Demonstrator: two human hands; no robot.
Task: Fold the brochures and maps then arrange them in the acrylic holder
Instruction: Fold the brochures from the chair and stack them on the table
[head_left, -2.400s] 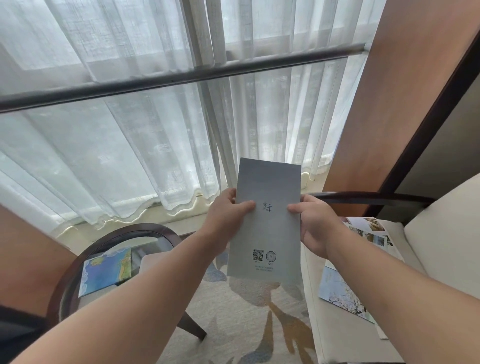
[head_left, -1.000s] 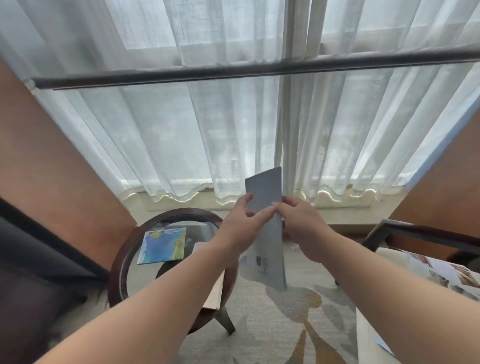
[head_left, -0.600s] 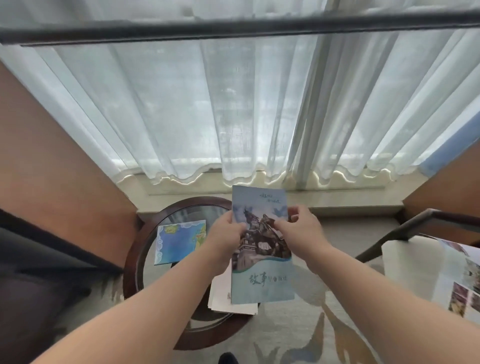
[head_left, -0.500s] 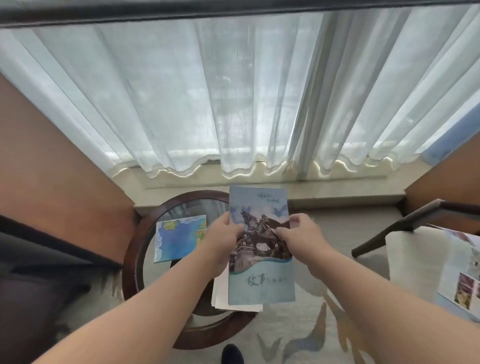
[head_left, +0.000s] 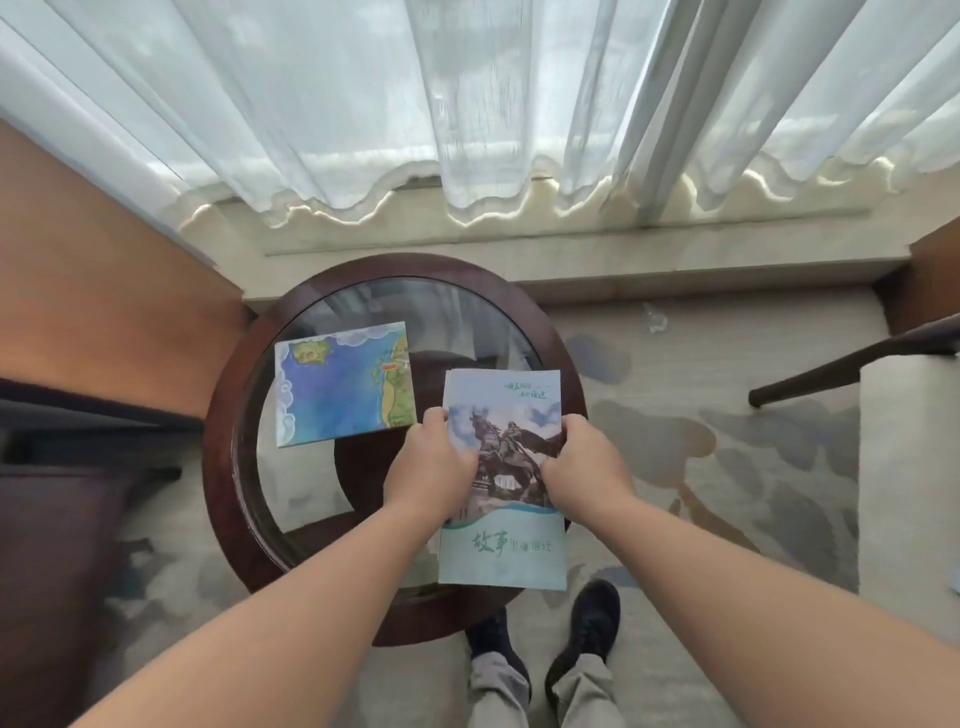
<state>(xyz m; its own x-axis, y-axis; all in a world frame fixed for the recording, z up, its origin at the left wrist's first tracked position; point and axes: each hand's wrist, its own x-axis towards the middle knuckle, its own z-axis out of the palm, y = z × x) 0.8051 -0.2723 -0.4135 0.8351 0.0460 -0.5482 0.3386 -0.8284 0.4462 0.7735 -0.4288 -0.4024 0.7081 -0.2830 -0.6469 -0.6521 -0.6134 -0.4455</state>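
Note:
I hold a folded brochure (head_left: 504, 540) with a horse-rider statue on its pale blue cover, over the right side of a round glass table (head_left: 291, 499). My left hand (head_left: 431, 467) grips its left edge and my right hand (head_left: 584, 465) grips its right edge, thumbs on the cover. A folded blue map (head_left: 343, 382) lies flat on the glass to the left of the brochure, apart from it. No acrylic holder shows in this view.
The table has a dark wooden rim (head_left: 218, 415). White curtains (head_left: 467, 104) hang behind it above a low sill. A cushioned chair (head_left: 904, 467) with a dark arm stands at the right, a dark seat (head_left: 62, 467) at the left. My shoes (head_left: 587, 629) stand below the table.
I turned left from the chair to the table, flipped the brochure from its grey back to its picture cover, then lowered it over the glass. The view tilted down.

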